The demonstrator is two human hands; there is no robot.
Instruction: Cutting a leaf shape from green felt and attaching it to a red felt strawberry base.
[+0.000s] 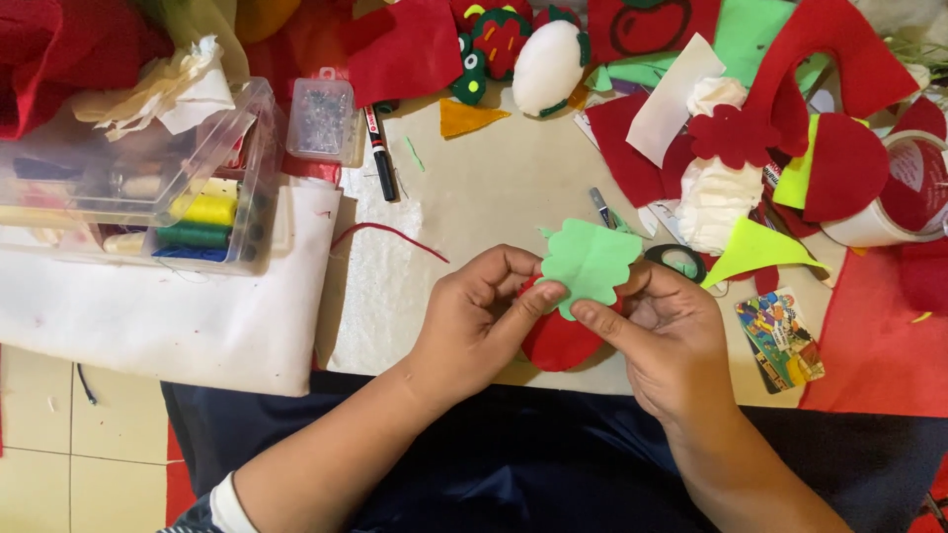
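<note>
We pinch the green felt leaf cutout [590, 263] between both thumbs and forefingers at the centre of the frame: our left hand [479, 316] closes on its lower left edge, our right hand [671, 336] on its lower right, fingers clamped on the felt. Pressed just behind it, and also held by both hands, sits a red stuffed felt shape [558, 341], only partly visible. We judge both pieces light, soft and floppy, not fragile; the thin leaf bends easily, so its edges near the lobes are the best hold. Around us lie red felt scraps [632, 158], a black marker [379, 148] at upper centre, and a clear plastic box of thread spools [197, 222] at upper left.
</note>
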